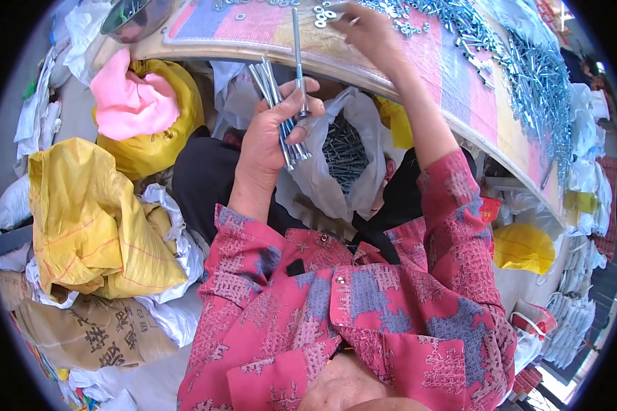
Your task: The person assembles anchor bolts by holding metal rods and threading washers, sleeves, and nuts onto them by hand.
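My left hand [271,133] is closed around a bundle of long metal bolts [270,83], their heads pointing down below the fingers. One bolt [296,41] stands upright apart from the bundle, between thumb and fingers, with a thicker sleeve on its lower part. Over the table, my right hand [373,38] stretches its slightly blurred fingers beside a small group of flat washers [321,22]. Its fingertips are close to the washers; whether they touch one is unclear.
Heaps of small bolts [538,89] cover the right of the striped tabletop [253,24]. A metal bowl [137,20] sits at its left. Between my knees stands a white bag [373,147] of dark bolts. Yellow sacks [96,219] and a pink cloth [134,99] lie left.
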A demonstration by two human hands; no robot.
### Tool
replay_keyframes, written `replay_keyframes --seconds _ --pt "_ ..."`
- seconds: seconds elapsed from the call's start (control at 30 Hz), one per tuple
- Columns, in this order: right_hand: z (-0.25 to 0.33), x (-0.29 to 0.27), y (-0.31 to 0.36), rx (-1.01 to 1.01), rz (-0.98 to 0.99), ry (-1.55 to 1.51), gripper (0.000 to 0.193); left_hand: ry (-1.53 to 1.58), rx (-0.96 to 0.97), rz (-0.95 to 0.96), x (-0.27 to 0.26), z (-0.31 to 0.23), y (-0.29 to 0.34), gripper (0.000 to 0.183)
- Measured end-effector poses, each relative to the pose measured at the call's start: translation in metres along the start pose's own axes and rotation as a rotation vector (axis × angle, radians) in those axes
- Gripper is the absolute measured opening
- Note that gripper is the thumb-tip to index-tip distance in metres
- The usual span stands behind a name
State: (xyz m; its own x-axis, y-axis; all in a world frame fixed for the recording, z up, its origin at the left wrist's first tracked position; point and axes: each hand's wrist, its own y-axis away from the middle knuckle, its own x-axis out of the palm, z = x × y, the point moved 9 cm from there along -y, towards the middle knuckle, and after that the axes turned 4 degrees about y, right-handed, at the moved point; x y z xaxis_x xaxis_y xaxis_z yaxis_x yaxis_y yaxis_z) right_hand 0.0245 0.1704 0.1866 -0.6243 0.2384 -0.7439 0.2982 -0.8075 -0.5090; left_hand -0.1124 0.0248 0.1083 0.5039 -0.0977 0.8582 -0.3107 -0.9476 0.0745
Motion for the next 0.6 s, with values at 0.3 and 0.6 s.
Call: replay_keyframes --seconds 0.3,0.6 --pt "0.035 0.061 -0.023 -0.278 0.251 0.624 0.021 -0.182 -0.037 -0.048 0.017 0.010 -0.011 0.031" --pt "-0.030 -0.017 0.049 0.521 0.007 -0.482 0.025 -0.317 -0.090 -0.107 0.018 0.033 -0.021 0.028"
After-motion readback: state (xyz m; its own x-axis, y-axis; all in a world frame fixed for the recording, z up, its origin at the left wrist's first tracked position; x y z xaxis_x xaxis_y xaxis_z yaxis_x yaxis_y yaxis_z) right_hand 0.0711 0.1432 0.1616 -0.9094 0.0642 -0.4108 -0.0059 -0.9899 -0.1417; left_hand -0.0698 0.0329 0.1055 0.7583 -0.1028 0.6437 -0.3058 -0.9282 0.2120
